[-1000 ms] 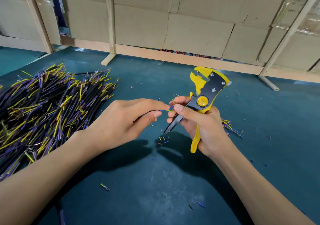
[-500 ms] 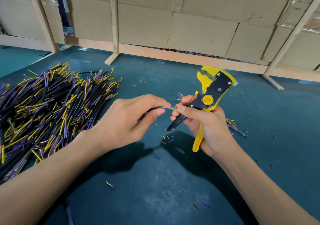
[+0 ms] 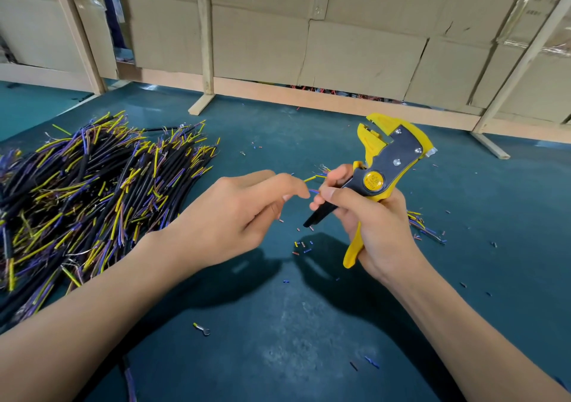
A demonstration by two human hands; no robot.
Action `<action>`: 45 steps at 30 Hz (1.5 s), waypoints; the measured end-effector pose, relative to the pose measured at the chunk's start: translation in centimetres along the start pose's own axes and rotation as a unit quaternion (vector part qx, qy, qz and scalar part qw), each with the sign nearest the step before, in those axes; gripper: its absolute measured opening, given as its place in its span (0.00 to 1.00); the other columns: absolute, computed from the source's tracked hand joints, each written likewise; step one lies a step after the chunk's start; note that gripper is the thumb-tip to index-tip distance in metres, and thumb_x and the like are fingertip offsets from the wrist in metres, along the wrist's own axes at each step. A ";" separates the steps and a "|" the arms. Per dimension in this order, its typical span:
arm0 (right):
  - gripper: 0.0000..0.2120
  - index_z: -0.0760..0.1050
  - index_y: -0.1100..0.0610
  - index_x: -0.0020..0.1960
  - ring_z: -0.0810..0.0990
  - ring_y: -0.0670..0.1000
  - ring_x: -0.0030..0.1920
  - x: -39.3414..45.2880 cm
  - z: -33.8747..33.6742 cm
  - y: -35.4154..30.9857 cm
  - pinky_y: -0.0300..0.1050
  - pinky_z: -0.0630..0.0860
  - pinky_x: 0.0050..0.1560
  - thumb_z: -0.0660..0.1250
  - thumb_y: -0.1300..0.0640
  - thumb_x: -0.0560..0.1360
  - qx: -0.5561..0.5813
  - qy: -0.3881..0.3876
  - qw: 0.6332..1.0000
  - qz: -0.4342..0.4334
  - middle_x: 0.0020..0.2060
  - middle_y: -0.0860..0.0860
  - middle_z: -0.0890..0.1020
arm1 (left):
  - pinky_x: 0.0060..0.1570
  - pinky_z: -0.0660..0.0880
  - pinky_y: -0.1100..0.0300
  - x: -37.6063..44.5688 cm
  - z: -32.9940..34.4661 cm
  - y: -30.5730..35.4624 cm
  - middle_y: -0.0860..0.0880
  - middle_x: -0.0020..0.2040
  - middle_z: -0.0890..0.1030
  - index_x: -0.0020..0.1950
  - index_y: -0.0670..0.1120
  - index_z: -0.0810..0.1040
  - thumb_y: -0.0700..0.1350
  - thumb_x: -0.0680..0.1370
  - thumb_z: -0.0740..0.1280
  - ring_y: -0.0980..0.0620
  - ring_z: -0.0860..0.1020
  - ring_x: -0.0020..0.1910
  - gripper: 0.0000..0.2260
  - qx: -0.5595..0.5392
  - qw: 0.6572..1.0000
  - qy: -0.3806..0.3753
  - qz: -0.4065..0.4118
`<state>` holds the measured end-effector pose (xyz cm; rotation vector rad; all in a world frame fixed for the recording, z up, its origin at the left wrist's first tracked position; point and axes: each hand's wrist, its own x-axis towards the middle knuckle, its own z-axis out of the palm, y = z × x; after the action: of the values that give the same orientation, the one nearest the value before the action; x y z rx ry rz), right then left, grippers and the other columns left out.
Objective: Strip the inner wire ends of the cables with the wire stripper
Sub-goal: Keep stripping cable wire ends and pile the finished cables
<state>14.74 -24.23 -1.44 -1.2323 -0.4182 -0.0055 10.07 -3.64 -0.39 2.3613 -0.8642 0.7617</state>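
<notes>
Fingers point(image 3: 296, 193) pinch blue/yellow wire ends point(image 3: 312, 185).

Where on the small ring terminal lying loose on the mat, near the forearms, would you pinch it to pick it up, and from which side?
Probably pinch the ring terminal at its yellow-sleeved barrel, the upper-left end, coming straight down from above. It lies flat on the green mat, with the metal ring at the lower-right looking too thin to catch; the sleeve looks thicker and gives fingertips two sides.

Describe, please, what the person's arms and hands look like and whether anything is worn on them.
Both forearms are bare up to the frame edge: no sleeves show. The left hand and right hand wear no gloves, rings, watch or bracelet. Fingernails are short and unpainted.
</notes>
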 end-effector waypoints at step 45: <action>0.07 0.70 0.40 0.47 0.75 0.43 0.36 -1.3 1.3 0.8 0.32 0.69 0.39 0.67 0.49 0.73 -0.392 0.042 0.894 -0.214 0.35 0.40 0.77 | 0.21 0.64 0.65 0.7 2.6 1.9 0.50 0.36 0.85 0.48 0.51 0.71 0.49 0.80 0.63 0.45 0.71 0.19 0.03 -0.252 0.914 0.036 -0.317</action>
<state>13.34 -23.04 -2.25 -1.8978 -0.6366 -0.6623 9.99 -6.82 -1.28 1.9409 -0.1808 0.2995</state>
